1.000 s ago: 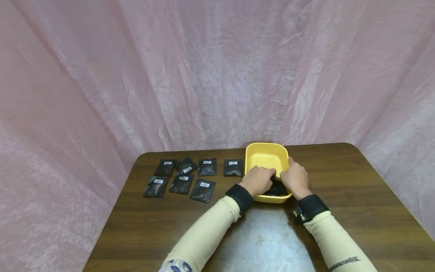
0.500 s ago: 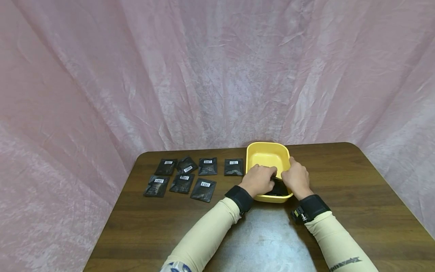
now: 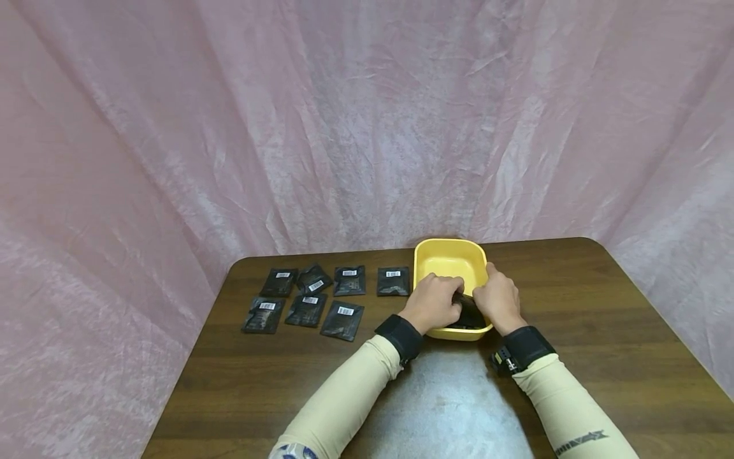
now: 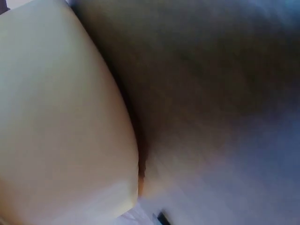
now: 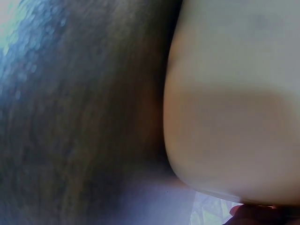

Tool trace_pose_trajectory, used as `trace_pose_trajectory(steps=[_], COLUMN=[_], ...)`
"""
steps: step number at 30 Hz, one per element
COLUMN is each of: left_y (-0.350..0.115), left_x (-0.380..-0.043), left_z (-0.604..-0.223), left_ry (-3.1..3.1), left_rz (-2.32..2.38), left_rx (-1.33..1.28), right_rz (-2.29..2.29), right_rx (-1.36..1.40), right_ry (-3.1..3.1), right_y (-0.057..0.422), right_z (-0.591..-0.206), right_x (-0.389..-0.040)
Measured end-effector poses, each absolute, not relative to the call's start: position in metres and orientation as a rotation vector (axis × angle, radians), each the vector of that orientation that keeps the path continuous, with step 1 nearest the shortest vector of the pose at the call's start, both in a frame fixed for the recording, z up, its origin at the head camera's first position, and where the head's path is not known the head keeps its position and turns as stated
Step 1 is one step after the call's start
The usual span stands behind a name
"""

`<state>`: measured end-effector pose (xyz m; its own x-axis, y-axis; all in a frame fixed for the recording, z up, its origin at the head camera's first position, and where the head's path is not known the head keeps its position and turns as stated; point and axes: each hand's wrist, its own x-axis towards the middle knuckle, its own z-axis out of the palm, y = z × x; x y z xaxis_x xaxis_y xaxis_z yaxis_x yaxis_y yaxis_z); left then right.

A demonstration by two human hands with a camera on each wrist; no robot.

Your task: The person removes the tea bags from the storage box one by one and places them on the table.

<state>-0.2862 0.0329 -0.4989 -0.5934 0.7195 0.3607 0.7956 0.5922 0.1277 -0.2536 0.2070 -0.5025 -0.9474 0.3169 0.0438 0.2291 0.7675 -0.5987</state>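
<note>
A yellow plastic basin (image 3: 450, 247) stands at the back of the table, with black packets (image 3: 471, 313) in its near part. Over its left side reaches my left hand (image 3: 434, 302), its curled fingers pinching a black packet; the fingertips are partly hidden. My right hand (image 3: 497, 298) grips the basin's right rim, thumb side inward. In the left wrist view the back of the left hand (image 4: 65, 117) fills the left side, fingers out of sight. The right wrist view likewise shows only part of the right hand (image 5: 229, 131).
Several flat black packets with white barcode labels lie left of the basin, the nearest packet (image 3: 393, 282) close beside it and another packet (image 3: 342, 320) nearer me. The brown wooden table (image 3: 585, 319) ends at a pink curtain (image 3: 367, 127) behind.
My left hand has shifted slightly up and left, and the black packet at its fingers shows more of its surface. The right hand stays at the rim.
</note>
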Motion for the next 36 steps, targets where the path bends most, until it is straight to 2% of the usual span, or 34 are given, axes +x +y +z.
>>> trace_pose_trajectory(steps=[7,13,24,36], left_y=[0.027,-0.006,-0.096,-0.115], left_x=[-0.291,-0.290,-0.257,-0.234], left_z=[-0.495,-0.492,-0.487,-0.492], left_ry=[-2.533,-2.551,-2.452,-2.549], left_rz=[-0.361,-0.416,-0.477,-0.328], left_rx=[-1.301,-1.227,-0.959,-0.849], right_rz=[0.937,0.900,0.874,0.876], right_rx=[-0.435,-0.450,-0.434,-0.448], right_ry=[-2.846,-2.848,-2.876,-2.890], right_y=[0.207,0.202,0.198,0.194], right_z=[-0.501,-0.502,-0.501,-0.502], right_x=[-0.253,-0.258,-0.264,-0.264])
